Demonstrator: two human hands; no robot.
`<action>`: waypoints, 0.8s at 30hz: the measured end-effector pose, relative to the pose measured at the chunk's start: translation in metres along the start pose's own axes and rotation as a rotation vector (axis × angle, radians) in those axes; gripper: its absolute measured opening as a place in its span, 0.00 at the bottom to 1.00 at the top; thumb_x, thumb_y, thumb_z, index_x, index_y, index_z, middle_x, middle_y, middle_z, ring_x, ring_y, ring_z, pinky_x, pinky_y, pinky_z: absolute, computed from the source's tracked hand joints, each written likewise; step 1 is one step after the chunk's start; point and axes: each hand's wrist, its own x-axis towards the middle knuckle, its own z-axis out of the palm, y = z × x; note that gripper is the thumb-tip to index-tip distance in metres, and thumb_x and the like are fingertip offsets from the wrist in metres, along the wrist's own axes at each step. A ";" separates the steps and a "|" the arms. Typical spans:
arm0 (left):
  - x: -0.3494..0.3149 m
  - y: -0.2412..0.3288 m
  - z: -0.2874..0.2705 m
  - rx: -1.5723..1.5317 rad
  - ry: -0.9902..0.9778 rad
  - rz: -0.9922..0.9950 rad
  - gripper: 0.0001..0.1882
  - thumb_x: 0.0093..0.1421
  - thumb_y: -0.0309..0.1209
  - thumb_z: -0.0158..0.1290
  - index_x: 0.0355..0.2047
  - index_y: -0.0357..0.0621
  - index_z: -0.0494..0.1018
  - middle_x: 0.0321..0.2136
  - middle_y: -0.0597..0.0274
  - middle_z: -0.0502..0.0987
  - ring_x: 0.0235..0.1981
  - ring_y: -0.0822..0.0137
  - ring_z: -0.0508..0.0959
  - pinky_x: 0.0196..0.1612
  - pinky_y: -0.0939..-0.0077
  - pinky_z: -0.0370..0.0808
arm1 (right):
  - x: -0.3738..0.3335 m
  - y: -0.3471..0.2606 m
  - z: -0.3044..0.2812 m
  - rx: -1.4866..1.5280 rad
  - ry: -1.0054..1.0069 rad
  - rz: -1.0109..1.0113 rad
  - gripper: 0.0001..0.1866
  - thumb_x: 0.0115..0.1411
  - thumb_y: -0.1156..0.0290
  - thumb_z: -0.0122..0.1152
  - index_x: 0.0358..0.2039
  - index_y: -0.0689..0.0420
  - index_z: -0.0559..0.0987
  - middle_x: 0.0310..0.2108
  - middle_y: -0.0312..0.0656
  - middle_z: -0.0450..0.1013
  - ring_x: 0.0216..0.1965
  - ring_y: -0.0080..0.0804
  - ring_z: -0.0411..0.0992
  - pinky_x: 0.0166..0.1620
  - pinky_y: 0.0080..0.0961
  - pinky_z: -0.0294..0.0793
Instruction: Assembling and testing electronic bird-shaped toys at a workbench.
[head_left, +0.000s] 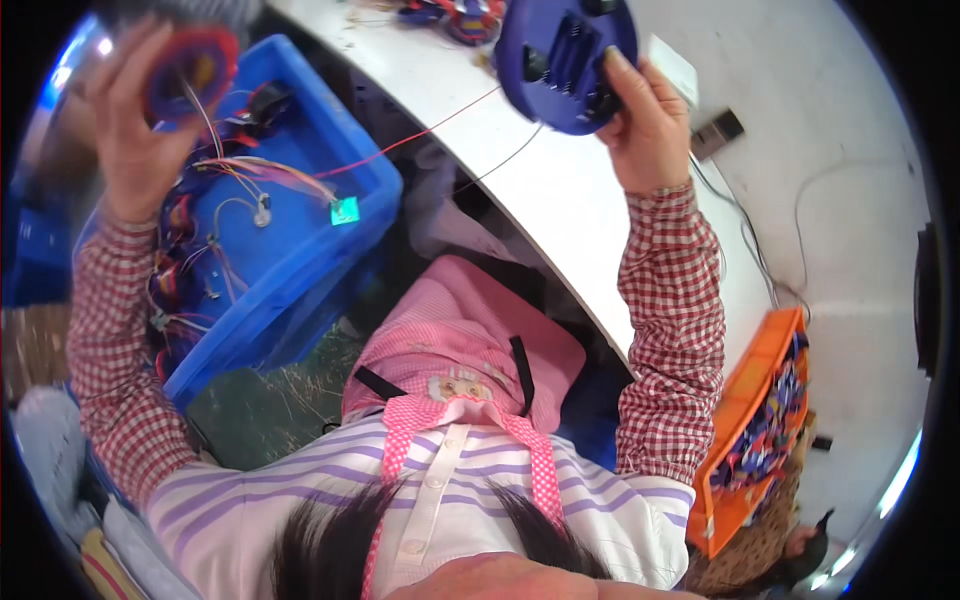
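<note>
The left hand [135, 145], upper left of the frame, grips a red-rimmed round part [200, 72] by its edge, fingers curled around it; motion blur hides the exact contact. The right hand [645, 120], upper right, grips a dark purple round shell [524, 92], thumb on the slotted face near the edge and the other fingers behind it. The shell is held over the white table [560, 210]; the red-rimmed part is over the blue bin [330, 270]. A red wire [420, 134] spans the gap between the shell and the wire bundle [265, 165], beside which a small green board [344, 211] hangs over the bin. The step appears to be handling two wired parts together. Recommended practice: move both hands as a pair, leaving slack in the red wire, since a tug could strain its joints. Lift the bundle clear of the other wired parts [178, 222] in the bin, where leads could snag. Keep the thumb off the slots and their contacts.
</note>
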 end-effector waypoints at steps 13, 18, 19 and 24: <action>0.083 0.198 0.116 -0.189 -0.167 0.811 0.29 0.52 0.26 0.52 0.56 0.50 0.59 0.55 0.60 0.61 0.52 0.60 0.65 0.59 0.74 0.62 | -0.126 0.038 -0.160 -0.308 0.522 0.390 0.09 0.56 0.69 0.60 0.30 0.63 0.76 0.18 0.35 0.67 0.10 0.15 0.55 0.12 0.11 0.50; 0.069 0.259 0.189 -0.350 -0.455 0.786 0.26 0.50 0.25 0.52 0.51 0.47 0.60 0.51 0.58 0.61 0.45 0.60 0.66 0.51 0.75 0.67 | -0.156 0.065 -0.196 -0.376 0.648 0.525 0.10 0.55 0.68 0.60 0.30 0.64 0.76 0.18 0.35 0.67 0.11 0.15 0.55 0.12 0.13 0.50; 0.069 0.269 0.197 -0.363 -0.448 0.796 0.26 0.50 0.25 0.52 0.51 0.47 0.60 0.51 0.58 0.61 0.45 0.60 0.66 0.51 0.75 0.67 | -0.163 0.067 -0.200 -0.377 0.665 0.528 0.10 0.55 0.68 0.60 0.30 0.64 0.76 0.18 0.35 0.67 0.11 0.15 0.55 0.12 0.13 0.50; 0.075 0.299 0.229 -0.346 -0.525 0.801 0.23 0.50 0.23 0.52 0.47 0.46 0.63 0.48 0.57 0.64 0.42 0.61 0.68 0.44 0.74 0.70 | -0.177 0.081 -0.206 -0.525 0.693 0.510 0.16 0.55 0.67 0.60 0.36 0.69 0.77 0.22 0.40 0.72 0.20 0.23 0.67 0.24 0.15 0.67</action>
